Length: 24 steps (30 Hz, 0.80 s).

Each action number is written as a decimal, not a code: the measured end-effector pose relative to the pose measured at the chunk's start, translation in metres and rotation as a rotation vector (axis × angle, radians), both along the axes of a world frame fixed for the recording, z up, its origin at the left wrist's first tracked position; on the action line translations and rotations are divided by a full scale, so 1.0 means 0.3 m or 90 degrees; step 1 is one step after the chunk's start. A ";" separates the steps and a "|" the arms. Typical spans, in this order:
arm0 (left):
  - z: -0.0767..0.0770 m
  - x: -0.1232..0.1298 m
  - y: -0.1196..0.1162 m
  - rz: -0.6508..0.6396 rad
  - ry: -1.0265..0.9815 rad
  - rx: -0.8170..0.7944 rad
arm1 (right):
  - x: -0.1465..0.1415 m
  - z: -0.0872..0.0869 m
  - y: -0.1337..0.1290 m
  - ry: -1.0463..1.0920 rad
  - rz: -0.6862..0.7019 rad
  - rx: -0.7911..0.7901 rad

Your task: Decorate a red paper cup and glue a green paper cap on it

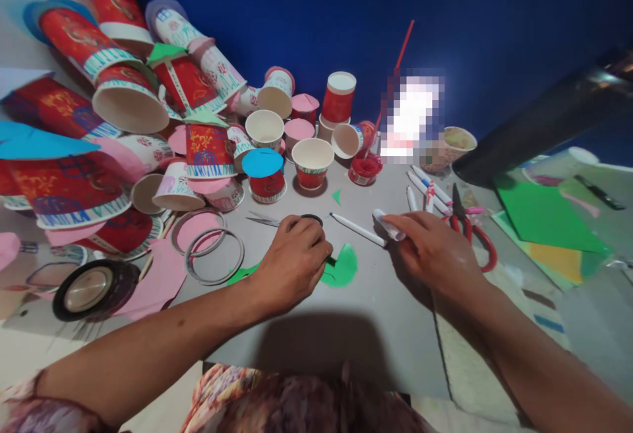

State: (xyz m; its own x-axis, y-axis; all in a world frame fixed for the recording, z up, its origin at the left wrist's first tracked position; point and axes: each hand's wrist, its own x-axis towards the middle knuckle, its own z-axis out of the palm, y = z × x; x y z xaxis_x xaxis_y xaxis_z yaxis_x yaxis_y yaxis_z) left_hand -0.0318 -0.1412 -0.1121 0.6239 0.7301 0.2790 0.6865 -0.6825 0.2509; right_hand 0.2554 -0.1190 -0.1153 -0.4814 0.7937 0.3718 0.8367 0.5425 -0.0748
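My left hand [293, 260] rests knuckles-up on a green paper piece [341, 268] on the grey table [376, 314], its fingers curled around the dark handle of a pair of scissors [270, 221] whose blades point left. My right hand [435, 248] holds a white marker cap [389, 225] between its fingertips. A white marker [357, 229] lies on the table just left of that cap, tip pointing left.
Many red decorated paper cups [208, 149] are piled at the left and back, some capped with pink or blue paper. Red-handled scissors [469, 229], loose markers [428, 192], coloured paper sheets [544, 219], tape rolls [93, 288] and a dark tube [544, 123] surround the work spot.
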 end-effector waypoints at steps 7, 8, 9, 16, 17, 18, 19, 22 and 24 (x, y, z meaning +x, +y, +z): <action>0.015 0.008 -0.002 0.041 -0.315 -0.017 | -0.040 0.067 -0.049 0.256 -0.023 -0.121; 0.018 0.012 -0.002 0.040 -0.362 -0.034 | -0.054 0.072 -0.057 0.319 -0.029 -0.216; 0.021 0.016 -0.003 0.038 -0.407 -0.053 | -0.069 0.074 -0.064 0.370 -0.031 -0.319; 0.039 0.033 -0.013 0.039 -0.495 -0.200 | -0.145 0.085 -0.091 0.445 -0.015 -0.561; 0.041 0.034 -0.015 0.058 -0.496 -0.235 | -0.148 0.085 -0.093 0.433 -0.016 -0.547; 0.043 0.034 -0.017 0.083 -0.502 -0.276 | -0.149 0.085 -0.094 0.423 -0.015 -0.539; 0.045 0.035 -0.018 0.110 -0.513 -0.321 | -0.150 0.084 -0.094 0.415 -0.014 -0.538; 0.045 0.036 -0.016 0.153 -0.559 -0.445 | -0.150 0.080 -0.093 0.392 -0.011 -0.550; 0.043 0.036 -0.013 0.157 -0.575 -0.495 | -0.150 0.079 -0.092 0.379 -0.007 -0.552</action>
